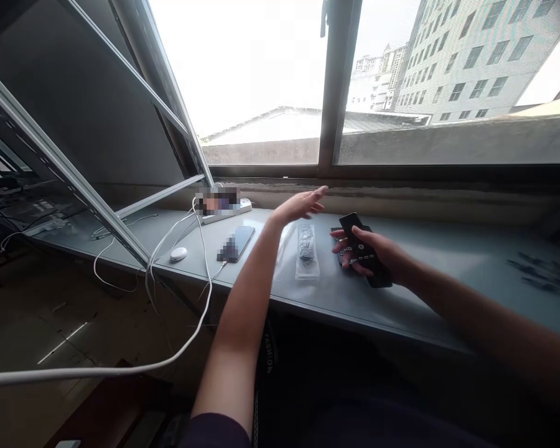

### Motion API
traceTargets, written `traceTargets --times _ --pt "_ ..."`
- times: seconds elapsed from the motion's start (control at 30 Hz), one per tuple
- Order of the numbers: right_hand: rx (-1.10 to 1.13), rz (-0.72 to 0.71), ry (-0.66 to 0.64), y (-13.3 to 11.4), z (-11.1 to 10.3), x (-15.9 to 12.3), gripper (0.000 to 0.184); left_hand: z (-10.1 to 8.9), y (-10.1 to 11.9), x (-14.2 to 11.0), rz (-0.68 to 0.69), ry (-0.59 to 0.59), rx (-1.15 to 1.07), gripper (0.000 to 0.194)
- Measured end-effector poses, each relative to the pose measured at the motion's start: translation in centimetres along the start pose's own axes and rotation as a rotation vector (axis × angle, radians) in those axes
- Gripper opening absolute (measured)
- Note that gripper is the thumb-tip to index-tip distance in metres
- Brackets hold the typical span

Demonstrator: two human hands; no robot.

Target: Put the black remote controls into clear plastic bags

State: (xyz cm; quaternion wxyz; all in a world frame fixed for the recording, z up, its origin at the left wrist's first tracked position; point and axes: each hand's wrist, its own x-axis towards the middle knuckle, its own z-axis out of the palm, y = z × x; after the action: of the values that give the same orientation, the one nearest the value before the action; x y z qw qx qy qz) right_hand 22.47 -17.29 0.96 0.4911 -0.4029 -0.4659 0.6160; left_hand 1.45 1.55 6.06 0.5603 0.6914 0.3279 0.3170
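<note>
My right hand [371, 252] is closed around a black remote control [364, 247], holding it just over the grey ledge [448, 280] below the window. My left hand [303, 204] hovers above the ledge with its fingers stretched out flat and nothing in it. Under and just right of the left hand lies a clear plastic bag [307, 251] with a second dark remote inside. Another dark item lies partly hidden under the right hand's fingers.
A smartphone [237, 242] on a charging cable lies left of the bag. A white power strip [224, 211] sits by the wall, and a small white round device [178, 253] near the ledge's front edge. White cables [177, 298] hang off the ledge. A metal frame [74, 180] slants at left.
</note>
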Motion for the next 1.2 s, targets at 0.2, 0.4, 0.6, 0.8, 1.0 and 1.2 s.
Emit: traceTargets --times 0.2,0.4,0.6,0.8,1.0,1.2 --pt "0.152 0.002 0.136 -0.5 -1.0 0.6 0.046 6.5 0.0 1.8 0.193 -0.431 -0.080 0.056" --pt "0.307 0.061 0.167 -1.1 -1.5 0.9 0.048 6.9 -3.4 3.7 0.221 -0.203 -0.211 0.050" --pt "0.346 0.097 0.055 -1.2 -1.7 0.7 0.041 4.7 -7.0 3.3 0.202 0.309 0.015 0.029" --pt "0.535 0.195 0.122 -1.6 -1.3 0.4 0.031 3.6 -7.3 2.4 0.303 0.456 0.241 0.023" --pt "0.477 0.201 0.198 -1.8 -0.6 0.4 0.035 4.4 -7.2 1.7 0.277 0.394 0.354 0.028" --pt "0.536 0.212 0.098 -1.4 -0.6 0.3 0.035 4.7 -7.8 1.9 0.325 0.369 0.587 0.035"
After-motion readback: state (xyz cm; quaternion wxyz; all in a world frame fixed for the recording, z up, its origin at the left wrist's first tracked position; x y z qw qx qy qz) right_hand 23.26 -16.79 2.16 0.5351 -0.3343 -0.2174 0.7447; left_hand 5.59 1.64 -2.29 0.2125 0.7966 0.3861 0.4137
